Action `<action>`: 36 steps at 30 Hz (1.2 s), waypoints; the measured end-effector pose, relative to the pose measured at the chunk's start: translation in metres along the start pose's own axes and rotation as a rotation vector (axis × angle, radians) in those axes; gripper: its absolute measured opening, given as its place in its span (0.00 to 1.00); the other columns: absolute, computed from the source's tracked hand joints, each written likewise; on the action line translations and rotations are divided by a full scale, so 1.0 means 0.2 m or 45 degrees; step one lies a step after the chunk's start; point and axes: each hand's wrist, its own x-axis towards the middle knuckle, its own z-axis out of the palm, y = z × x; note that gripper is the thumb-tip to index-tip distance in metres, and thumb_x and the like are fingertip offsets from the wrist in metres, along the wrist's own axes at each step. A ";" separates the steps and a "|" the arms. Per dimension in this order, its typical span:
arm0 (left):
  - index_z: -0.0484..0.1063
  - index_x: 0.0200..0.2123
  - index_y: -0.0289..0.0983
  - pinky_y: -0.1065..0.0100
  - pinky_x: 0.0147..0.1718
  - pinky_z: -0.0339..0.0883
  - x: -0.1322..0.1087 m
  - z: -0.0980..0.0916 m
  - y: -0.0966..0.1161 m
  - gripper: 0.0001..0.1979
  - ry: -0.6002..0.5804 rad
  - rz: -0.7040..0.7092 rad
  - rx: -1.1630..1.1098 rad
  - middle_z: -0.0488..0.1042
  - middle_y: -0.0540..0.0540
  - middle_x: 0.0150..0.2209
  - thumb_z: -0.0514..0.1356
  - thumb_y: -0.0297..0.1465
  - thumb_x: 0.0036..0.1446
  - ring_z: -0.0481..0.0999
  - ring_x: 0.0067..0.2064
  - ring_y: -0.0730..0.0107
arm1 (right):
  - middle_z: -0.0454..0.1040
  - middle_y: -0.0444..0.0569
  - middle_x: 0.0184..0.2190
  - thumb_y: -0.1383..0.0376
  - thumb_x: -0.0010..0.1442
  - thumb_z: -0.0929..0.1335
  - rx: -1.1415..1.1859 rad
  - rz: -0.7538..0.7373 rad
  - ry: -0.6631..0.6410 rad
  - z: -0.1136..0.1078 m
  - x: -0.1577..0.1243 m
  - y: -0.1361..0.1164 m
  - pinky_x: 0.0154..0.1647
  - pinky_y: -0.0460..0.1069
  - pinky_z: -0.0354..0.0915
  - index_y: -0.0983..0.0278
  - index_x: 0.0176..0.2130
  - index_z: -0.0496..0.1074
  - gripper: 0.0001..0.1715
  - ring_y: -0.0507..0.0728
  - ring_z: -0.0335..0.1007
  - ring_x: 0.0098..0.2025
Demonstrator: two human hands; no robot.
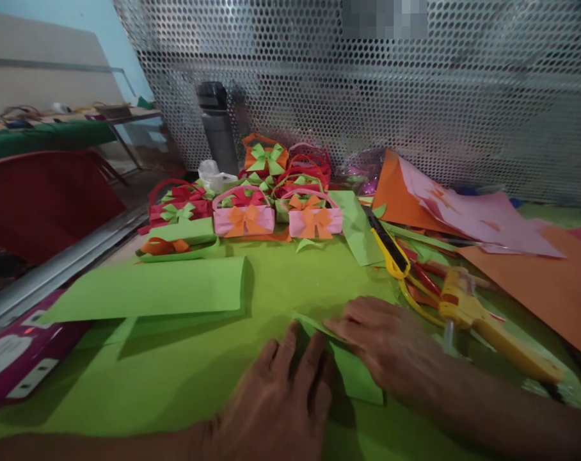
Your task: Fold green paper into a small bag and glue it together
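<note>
A small folded piece of green paper (358, 378) lies on the lime-green work surface in front of me. My left hand (278, 400) is spread over its near left side, with the fingertips pressing the paper down. My right hand (391, 339) has its fingers closed at the paper's upper edge, along a fold. Part of the paper is covered by both hands. To the left lies a larger bent sheet of green paper (175, 288).
Small paper bags with bows (245, 219) stand at the back, before a dark bottle (218, 137). On the right are a cutter knife (389, 237), yellow-handled scissors (398, 264), a yellow glue gun (492, 326) and orange sheets (535, 275). Perforated metal (290, 77) rises behind.
</note>
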 end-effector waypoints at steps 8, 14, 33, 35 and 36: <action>0.71 0.46 0.33 0.57 0.42 0.58 -0.02 0.00 0.00 0.17 0.010 -0.053 -0.007 0.73 0.36 0.46 0.50 0.32 0.58 0.69 0.48 0.50 | 0.67 0.46 0.29 0.77 0.50 0.64 -0.183 -0.035 -0.041 -0.01 -0.02 -0.03 0.31 0.50 0.55 0.64 0.35 0.68 0.13 0.55 0.60 0.31; 0.71 0.46 0.31 0.55 0.48 0.53 -0.03 0.01 0.02 0.17 0.074 -0.040 0.052 0.73 0.35 0.47 0.48 0.30 0.59 0.69 0.48 0.50 | 0.68 0.46 0.27 0.77 0.48 0.67 -0.229 -0.092 -0.029 -0.03 -0.01 -0.04 0.28 0.50 0.55 0.65 0.34 0.69 0.11 0.55 0.60 0.29; 0.73 0.39 0.32 0.61 0.39 0.60 -0.04 -0.01 0.05 0.14 0.093 -0.113 0.106 0.77 0.39 0.38 0.50 0.29 0.57 0.72 0.43 0.55 | 0.69 0.45 0.24 0.77 0.48 0.62 -0.417 -0.182 0.187 0.02 -0.01 -0.12 0.26 0.51 0.54 0.63 0.26 0.65 0.10 0.55 0.60 0.26; 0.74 0.33 0.33 0.63 0.38 0.61 -0.05 -0.03 0.04 0.12 0.131 -0.071 0.129 0.77 0.41 0.36 0.50 0.26 0.57 0.73 0.40 0.58 | 0.69 0.45 0.24 0.78 0.48 0.62 -0.395 -0.149 0.212 0.02 -0.01 -0.13 0.27 0.51 0.54 0.63 0.26 0.64 0.10 0.54 0.60 0.26; 0.73 0.29 0.34 0.63 0.37 0.61 -0.06 -0.04 0.03 0.13 0.166 -0.051 0.121 0.77 0.43 0.33 0.49 0.25 0.57 0.73 0.38 0.61 | 0.69 0.45 0.24 0.78 0.48 0.62 -0.400 -0.136 0.211 0.02 -0.02 -0.13 0.27 0.51 0.54 0.63 0.26 0.65 0.10 0.54 0.60 0.27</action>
